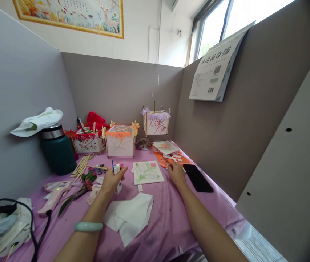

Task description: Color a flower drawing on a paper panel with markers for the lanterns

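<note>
My left hand [111, 180] is closed around a bundle of white marker pens [118, 187] with coloured ends. A thin blue stick [113, 166] pokes up beside them. My right hand [176, 173] reaches to the edge of an orange sheet [158, 157], its fingers bent together near loose white pens [175, 158]; what they grip, if anything, is too small to name. Between the hands lies a square white panel [148, 172] painted with green lines and a pink flower. A black phone [197, 178] rests just right of my right hand.
Three decorated lanterns stand at the back: red-trimmed [88, 142], orange-trimmed [120, 143] and purple-trimmed [156, 123]. At left are a green flask [58, 153], wooden sticks [80, 166], a flower [88, 185], a pink glue gun [53, 198] and its cable. White tissue [133, 214] lies in front.
</note>
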A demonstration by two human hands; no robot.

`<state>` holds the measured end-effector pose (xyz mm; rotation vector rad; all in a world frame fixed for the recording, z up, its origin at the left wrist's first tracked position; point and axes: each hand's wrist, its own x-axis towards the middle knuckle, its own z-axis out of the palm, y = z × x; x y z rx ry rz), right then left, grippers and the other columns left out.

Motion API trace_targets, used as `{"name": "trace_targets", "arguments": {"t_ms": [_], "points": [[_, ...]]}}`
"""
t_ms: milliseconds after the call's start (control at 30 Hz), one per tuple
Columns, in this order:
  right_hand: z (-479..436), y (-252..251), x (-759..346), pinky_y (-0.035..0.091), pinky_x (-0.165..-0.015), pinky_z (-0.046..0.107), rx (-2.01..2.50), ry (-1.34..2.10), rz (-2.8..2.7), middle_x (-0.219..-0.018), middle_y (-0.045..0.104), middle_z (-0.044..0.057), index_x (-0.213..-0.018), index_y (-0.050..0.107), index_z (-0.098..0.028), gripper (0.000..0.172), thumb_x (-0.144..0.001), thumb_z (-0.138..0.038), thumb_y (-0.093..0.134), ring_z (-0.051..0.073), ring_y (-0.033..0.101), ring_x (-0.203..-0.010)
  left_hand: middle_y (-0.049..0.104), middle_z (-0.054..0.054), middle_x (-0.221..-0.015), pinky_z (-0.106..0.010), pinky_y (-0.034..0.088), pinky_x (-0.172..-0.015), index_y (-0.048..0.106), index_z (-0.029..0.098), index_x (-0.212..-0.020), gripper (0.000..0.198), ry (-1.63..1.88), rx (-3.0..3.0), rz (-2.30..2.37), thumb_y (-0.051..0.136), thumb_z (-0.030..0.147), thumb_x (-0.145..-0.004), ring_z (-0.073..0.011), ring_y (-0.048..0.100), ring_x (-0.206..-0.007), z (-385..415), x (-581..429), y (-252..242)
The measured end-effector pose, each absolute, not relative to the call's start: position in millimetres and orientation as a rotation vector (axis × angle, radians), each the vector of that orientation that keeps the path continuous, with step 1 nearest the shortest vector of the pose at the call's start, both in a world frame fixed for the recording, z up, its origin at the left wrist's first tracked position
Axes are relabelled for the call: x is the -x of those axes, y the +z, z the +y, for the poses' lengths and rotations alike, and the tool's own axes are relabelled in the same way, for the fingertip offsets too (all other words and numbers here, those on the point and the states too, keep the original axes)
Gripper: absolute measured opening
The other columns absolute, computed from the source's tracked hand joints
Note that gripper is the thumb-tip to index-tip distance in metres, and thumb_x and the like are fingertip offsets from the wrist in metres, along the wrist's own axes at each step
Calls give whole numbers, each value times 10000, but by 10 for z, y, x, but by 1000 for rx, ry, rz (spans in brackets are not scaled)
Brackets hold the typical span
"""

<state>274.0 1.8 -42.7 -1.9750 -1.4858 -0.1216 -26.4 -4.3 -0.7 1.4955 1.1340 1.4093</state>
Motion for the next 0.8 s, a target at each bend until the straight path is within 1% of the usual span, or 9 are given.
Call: {"name": "trace_targets", "arguments": {"t_ms": [100, 167, 300, 400, 533, 667, 733, 800], "points": [[24, -434, -2741, 438, -806, 281, 1982, -120, -1485, -997, 639, 74, -905, 675, -183, 247, -865, -239, 438, 199, 568, -973, 516, 28, -472, -219, 363, -492, 537, 180, -615, 356, 1424, -1522, 1137, 641, 503, -723, -126, 490, -478, -51, 245, -5], [29, -442, -2746, 440, -806, 282, 1985, -119, -1489, -1001, 640, 75, -904, 676, -184, 246, -865, -243, 440, 202, 568, -978, 518, 19, -460, -219, 349, -469, 532, 178, -575, 369, 1405, -1538, 1154, 658, 499, -707, -128, 482, -460, -49, 236, -14], [45, -460, -2760, 435, -835, 292, 1990, -123, -1494, -993, 640, 89, -890, 674, -173, 252, -870, -244, 433, 207, 567, -984, 541, 11, -481, -221, 358, -462, 552, 181, -589, 363, 1397, -1539, 1163, 636, 509, -720, -132, 492, -463, -38, 239, -29], [58, -468, -2769, 436, -838, 292, 1993, -121, -1495, -985, 641, 85, -887, 673, -180, 249, -871, -248, 434, 205, 568, -978, 545, -6, -460, -222, 349, -434, 539, 177, -523, 390, 1359, -1553, 1168, 656, 503, -701, -130, 480, -433, -34, 249, -27], [61, -467, -2770, 432, -851, 292, 1991, -126, -1491, -1010, 638, 88, -900, 671, -176, 247, -872, -240, 434, 204, 564, -989, 572, -6, -503, -219, 340, -410, 561, 179, -551, 389, 1380, -1547, 1168, 614, 516, -738, -118, 464, -409, -35, 254, -19], [54, -465, -2765, 435, -845, 292, 1987, -133, -1491, -995, 641, 86, -881, 669, -175, 249, -874, -241, 429, 205, 566, -980, 549, -18, -452, -231, 359, -423, 552, 173, -479, 401, 1336, -1580, 1140, 679, 489, -689, -137, 486, -425, -47, 248, -11], [56, -467, -2767, 435, -848, 294, 1989, -132, -1489, -987, 641, 86, -885, 670, -174, 253, -875, -241, 427, 204, 568, -973, 559, -14, -488, -232, 383, -461, 563, 172, -526, 380, 1387, -1561, 1120, 671, 489, -706, -142, 512, -475, -64, 246, 4], [61, -470, -2772, 433, -854, 296, 1991, -130, -1487, -987, 640, 87, -898, 672, -172, 253, -874, -240, 430, 202, 568, -974, 578, -6, -559, -232, 394, -485, 581, 176, -634, 347, 1466, -1513, 1102, 643, 502, -732, -141, 525, -514, -83, 249, 26]]}}
